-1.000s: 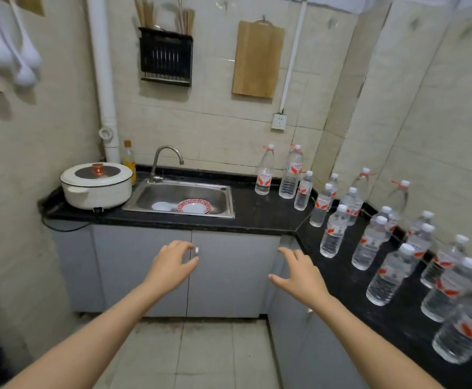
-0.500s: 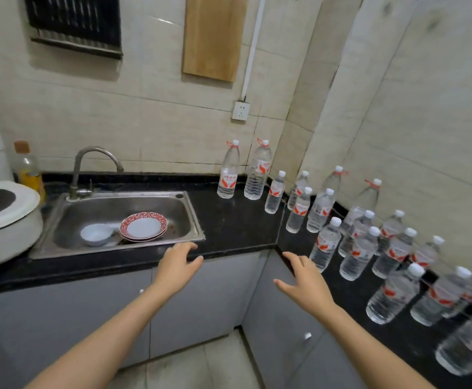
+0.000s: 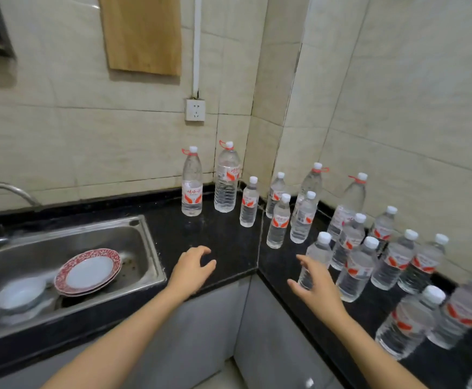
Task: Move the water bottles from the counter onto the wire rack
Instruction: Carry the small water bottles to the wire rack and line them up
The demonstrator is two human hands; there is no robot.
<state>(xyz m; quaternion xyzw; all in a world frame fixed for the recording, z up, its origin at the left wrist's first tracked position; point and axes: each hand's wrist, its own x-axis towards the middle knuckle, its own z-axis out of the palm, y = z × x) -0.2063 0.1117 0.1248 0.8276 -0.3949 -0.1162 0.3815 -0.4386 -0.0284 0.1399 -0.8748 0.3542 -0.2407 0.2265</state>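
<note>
Many bottles (image 3: 278,223) stand upright on counter (image 3: 229,242), centre to lower right. Your left hand (image 3: 192,269) hovers loosely curled, empty; your right hand (image 3: 317,287), fingers spread, holds nothing, nearest bottle (image 3: 320,249) just behind.

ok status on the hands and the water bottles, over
Left hand open, empty. Right hand open at the nearest water bottle, no grip yet. Wire rack not in view.

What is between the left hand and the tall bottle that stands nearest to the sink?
Nothing stands there: in the head view, only bare black counter lies between the left hand and that tall bottle.
</note>
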